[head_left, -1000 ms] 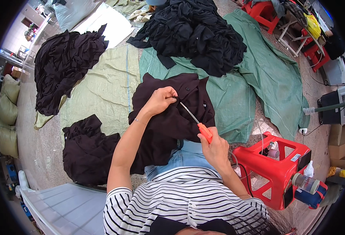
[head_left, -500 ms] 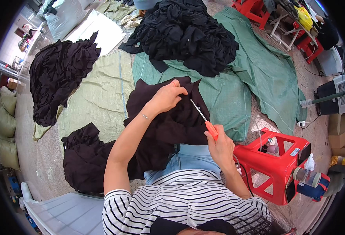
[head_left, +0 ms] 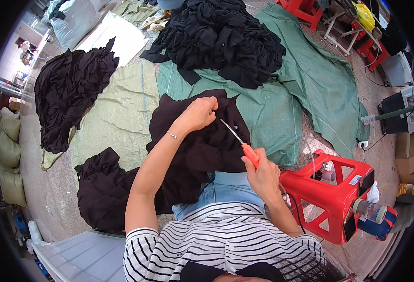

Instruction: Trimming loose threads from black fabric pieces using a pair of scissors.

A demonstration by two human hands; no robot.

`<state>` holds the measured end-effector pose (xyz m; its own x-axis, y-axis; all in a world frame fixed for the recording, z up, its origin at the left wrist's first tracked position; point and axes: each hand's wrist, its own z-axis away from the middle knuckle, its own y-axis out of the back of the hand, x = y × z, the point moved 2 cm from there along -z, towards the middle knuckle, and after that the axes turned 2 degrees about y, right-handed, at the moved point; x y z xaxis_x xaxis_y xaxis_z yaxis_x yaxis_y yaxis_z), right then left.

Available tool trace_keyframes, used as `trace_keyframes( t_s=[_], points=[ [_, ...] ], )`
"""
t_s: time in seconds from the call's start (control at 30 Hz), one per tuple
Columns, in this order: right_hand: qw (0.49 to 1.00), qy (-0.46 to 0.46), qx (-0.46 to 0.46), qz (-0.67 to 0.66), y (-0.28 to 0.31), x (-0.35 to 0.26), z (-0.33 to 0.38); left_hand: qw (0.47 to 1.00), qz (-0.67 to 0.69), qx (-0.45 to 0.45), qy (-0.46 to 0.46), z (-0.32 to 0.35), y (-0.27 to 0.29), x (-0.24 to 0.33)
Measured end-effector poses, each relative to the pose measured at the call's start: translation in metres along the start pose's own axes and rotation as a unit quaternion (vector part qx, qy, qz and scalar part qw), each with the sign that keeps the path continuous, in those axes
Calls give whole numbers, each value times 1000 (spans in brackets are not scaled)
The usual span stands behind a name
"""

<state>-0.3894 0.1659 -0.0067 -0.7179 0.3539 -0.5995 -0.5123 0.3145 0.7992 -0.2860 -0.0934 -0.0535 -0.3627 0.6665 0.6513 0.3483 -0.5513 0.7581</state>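
A dark brown, nearly black piece of cloth (head_left: 188,152) lies spread over my lap, and its far edge rests on the green sheet. My left hand (head_left: 198,114) is closed at the upper part of this cloth, its fingers curled together on the fabric. In my right hand (head_left: 262,175) is an orange-handled tool (head_left: 250,153) with a long thin metal shaft. The shaft points up and to the left over the cloth, its tip a little below my left fingers. A cable shows by my right wrist.
A big black cloth pile (head_left: 221,40) lies ahead on a green woven sheet (head_left: 277,127). Another dark pile (head_left: 70,89) is at left, with dark cloth (head_left: 106,192) beside my left arm. A red plastic stool (head_left: 317,188), on its side, holds a clear bottle (head_left: 369,211).
Both hands have shifted slightly; the tool's tip has moved a little to the left, and the left fingers have drawn in tighter. The cloth stays in nearly the same place.
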Motion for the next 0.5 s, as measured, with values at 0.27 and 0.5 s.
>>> trace_keyframes(
  t_s=[0.27, 0.5],
  points=[
    [1000, -5, -5, 1, -4, -3, -3, 1000, 8, 26, 4, 9, 0, 2],
    [999, -18, 31, -30, 11, 9, 18, 992, 87, 89, 36, 52, 31, 23]
  ],
)
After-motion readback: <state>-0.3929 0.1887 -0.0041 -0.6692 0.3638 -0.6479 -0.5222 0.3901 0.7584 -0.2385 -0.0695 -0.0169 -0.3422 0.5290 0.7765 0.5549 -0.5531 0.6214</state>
